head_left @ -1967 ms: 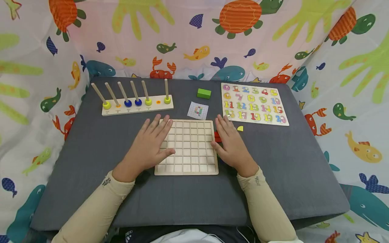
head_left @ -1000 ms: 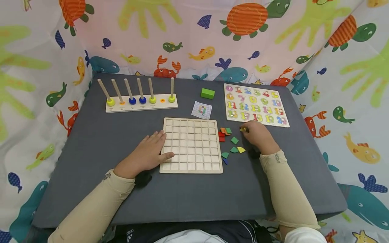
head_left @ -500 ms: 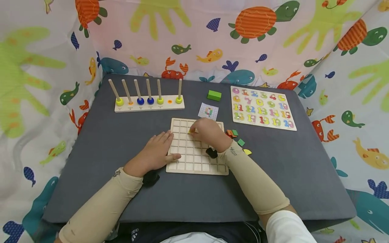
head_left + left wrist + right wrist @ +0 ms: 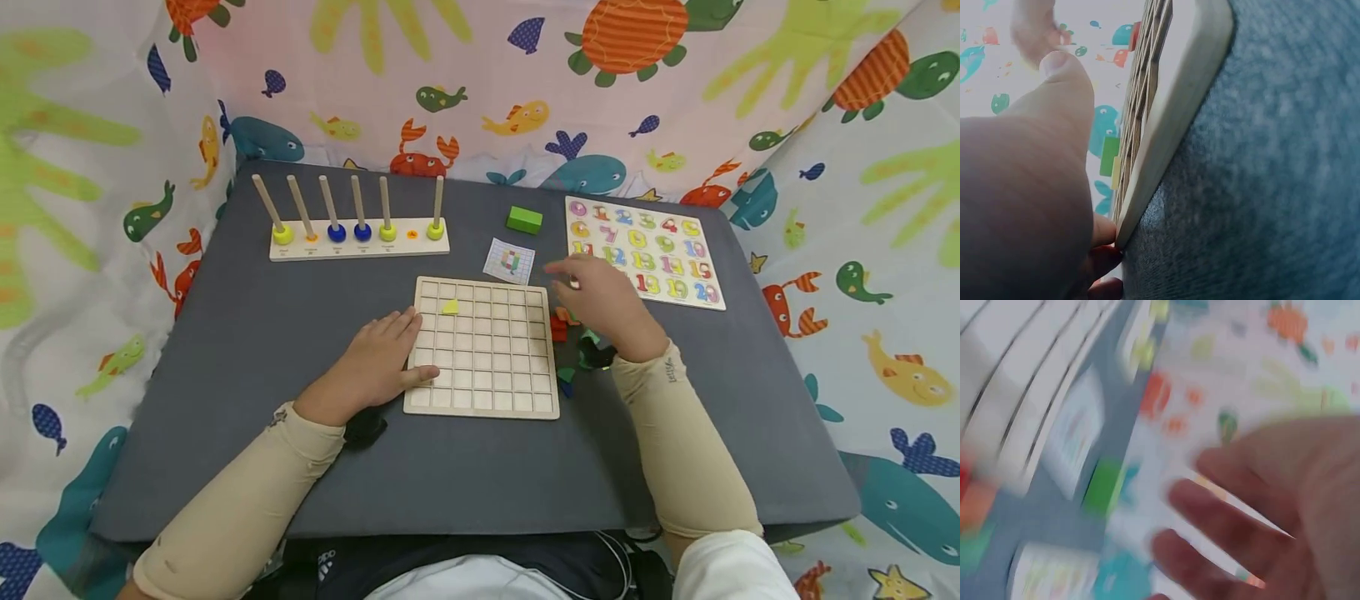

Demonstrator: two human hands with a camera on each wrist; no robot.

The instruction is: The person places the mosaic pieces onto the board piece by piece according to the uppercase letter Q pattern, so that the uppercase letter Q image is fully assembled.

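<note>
- Coloured pieces [image 4: 558, 330], right of centre: I see some blocked by the black wrist camera [image 4: 597, 354].
- Right hand [image 4: 604, 303]: wrist view blurred, fingers loose, nothing gripped.
- Left hand [image 4: 375, 358]: straight-fingered against grid board [image 4: 491, 358], mid-frame.
- Yellow piece [image 4: 450, 307] since released, board's upper left.

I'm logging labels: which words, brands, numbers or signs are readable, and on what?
"0 1 2 3 4 5": number board, top row.
"6 7 8 9 10": second row.
"12 13 14 15": third row.
"18 19 20": bottom row.
Right hand blocks others.
Three-stripe logo: dark clothing.
Too small: peg board labels, sleeve prints.
</note>
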